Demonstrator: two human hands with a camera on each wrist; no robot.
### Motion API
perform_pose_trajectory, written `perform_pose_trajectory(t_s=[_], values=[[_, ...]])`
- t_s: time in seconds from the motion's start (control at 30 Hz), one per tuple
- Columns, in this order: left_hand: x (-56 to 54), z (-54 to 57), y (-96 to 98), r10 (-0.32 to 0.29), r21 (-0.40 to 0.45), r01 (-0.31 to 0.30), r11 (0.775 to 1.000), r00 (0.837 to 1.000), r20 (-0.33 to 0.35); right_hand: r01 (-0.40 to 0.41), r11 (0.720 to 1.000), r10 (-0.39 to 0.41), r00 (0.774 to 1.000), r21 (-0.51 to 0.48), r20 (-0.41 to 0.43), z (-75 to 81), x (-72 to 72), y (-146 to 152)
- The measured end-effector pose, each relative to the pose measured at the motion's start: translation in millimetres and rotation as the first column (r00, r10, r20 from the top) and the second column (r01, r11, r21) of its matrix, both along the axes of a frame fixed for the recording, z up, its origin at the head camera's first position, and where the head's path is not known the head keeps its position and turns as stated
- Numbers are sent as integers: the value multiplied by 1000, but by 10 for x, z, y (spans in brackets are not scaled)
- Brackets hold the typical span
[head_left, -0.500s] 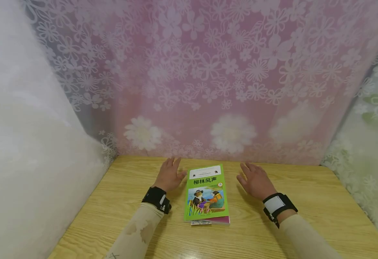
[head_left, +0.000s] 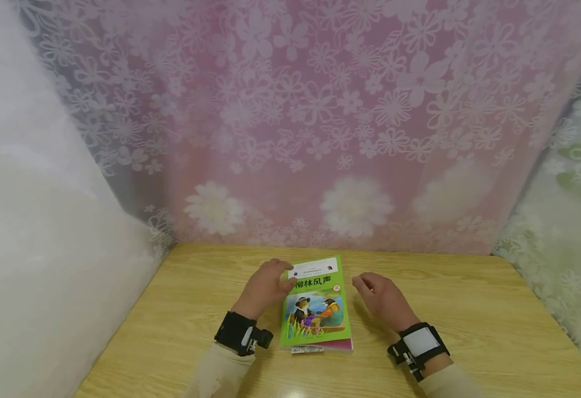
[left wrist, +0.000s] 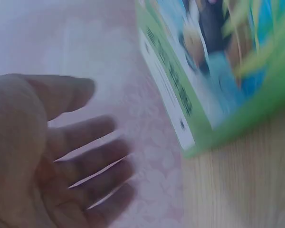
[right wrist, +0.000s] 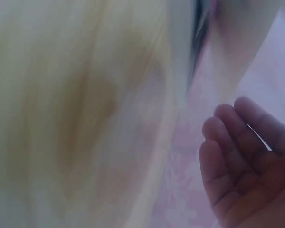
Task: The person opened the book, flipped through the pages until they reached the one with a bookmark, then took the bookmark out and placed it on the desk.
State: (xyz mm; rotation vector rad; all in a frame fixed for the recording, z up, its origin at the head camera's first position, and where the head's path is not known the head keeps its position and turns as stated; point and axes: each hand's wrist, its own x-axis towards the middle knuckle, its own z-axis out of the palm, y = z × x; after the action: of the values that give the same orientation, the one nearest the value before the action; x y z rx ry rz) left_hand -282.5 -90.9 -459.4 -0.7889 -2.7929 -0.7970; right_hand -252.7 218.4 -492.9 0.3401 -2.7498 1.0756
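Note:
A green paperback book (head_left: 315,315) with two cartoon animals on its cover lies on the wooden table (head_left: 195,315). Beneath its near edge show a magenta-covered book (head_left: 334,344) and a patterned silvery strip (head_left: 307,350). My left hand (head_left: 265,288) is at the book's upper left, its thumb and fingertips overlapping the cover edge in the head view. In the left wrist view a gap shows between those loosely extended fingers (left wrist: 102,161) and the book. To the right of the book is my right hand (head_left: 387,301), fingers bent softly and holding nothing.
A pink floral curtain (head_left: 290,138) hangs behind the table's far edge. White sheeting (head_left: 46,210) closes the left side, and a pale floral sheet (head_left: 564,210) the right. Both wrists wear black straps with small cameras.
Both hands have come nearer to the viewer. The left has shifted right until it overlaps the book's edge; the right has moved left, closer to the book, its fingers more bent.

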Motion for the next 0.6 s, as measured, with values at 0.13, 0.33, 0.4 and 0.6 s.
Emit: perform_pose_trajectory(t_s=[0.13,0.33,0.4,0.6], values=[[168,-36,39,-49,17,48,999,996,79,17,993,-5,995,-119,104,-59,70,-164],[259,-176,86,-70,15,69,998,990,122,15,987,12,985,-158,171,-166,133,-282],[264,-208,105,-73,-5,75,997,990,124,2,986,28,985,-167,173,-179,137,-296],[264,-207,214,-54,-74,64,995,990,130,-36,987,62,984,-156,169,-156,121,-302]])
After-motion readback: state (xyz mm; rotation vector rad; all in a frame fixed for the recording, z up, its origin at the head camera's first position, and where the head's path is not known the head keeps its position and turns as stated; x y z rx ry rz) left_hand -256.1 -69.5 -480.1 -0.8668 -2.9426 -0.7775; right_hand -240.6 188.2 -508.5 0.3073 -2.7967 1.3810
